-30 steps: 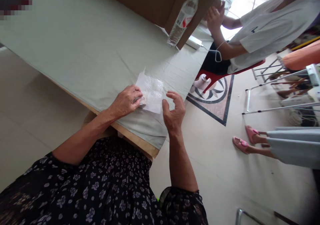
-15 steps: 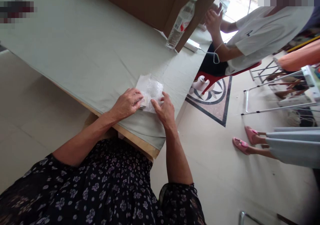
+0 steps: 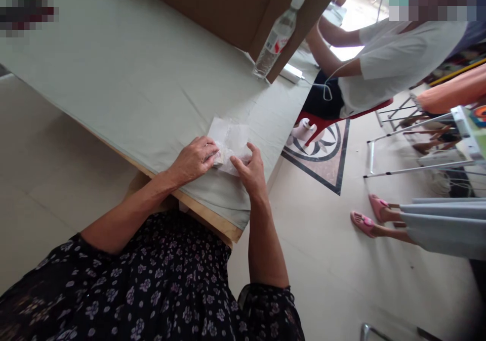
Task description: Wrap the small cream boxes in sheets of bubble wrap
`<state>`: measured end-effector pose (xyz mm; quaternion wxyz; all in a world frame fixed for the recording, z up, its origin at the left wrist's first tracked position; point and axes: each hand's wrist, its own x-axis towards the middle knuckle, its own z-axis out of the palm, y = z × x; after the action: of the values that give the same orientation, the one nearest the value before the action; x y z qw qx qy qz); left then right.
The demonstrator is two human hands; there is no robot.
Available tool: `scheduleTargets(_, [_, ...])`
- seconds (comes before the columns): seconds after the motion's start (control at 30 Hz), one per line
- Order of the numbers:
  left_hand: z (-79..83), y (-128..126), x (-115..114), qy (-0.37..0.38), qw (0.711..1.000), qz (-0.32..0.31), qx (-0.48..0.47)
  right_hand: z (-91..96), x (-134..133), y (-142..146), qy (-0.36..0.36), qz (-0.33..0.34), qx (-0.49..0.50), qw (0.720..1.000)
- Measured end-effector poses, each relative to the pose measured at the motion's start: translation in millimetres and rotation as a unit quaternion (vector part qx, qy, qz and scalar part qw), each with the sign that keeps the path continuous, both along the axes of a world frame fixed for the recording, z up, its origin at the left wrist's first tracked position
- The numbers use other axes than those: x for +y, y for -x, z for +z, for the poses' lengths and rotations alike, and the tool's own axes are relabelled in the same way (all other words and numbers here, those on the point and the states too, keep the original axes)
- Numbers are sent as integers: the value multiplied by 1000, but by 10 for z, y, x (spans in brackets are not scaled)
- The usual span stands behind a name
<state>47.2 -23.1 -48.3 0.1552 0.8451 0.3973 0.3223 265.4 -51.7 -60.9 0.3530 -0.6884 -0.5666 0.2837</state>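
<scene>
A small sheet of white bubble wrap [image 3: 231, 139] lies crumpled near the corner of a table covered with pale green cloth [image 3: 132, 78]. My left hand [image 3: 194, 159] rests on the sheet's left side, fingers curled and pressing down on something small beneath them that I cannot make out. My right hand [image 3: 250, 171] grips the sheet's near right edge, thumb and fingers pinched on the wrap. Both forearms reach in from a dark flowered dress.
A clear water bottle [image 3: 276, 36] stands by a brown cardboard box [image 3: 235, 7] at the table's far side. A seated person in a white shirt [image 3: 395, 57] works at the far corner on a red chair. Another person's feet in pink sandals [image 3: 370, 214] stand on the tiled floor at right.
My right hand, open and lifted off the table a second ago, has come down and closed on the bubble wrap, folding it smaller. My left hand has stayed pressed in place.
</scene>
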Motion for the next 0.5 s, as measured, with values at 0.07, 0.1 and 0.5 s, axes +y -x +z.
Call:
scheduleTargets(0.07, [10,1,4,1,1000,-2,12,-66,-18,19,-30,10,32,999])
scheduleTargets(0.1, [17,1,6,0,1000,-2,19,-91,-37,31,-46,15,37,998])
scheduleTargets(0.5, [115,-18,7,-8,995,0,102,58,-21,248,-92,3,114,989])
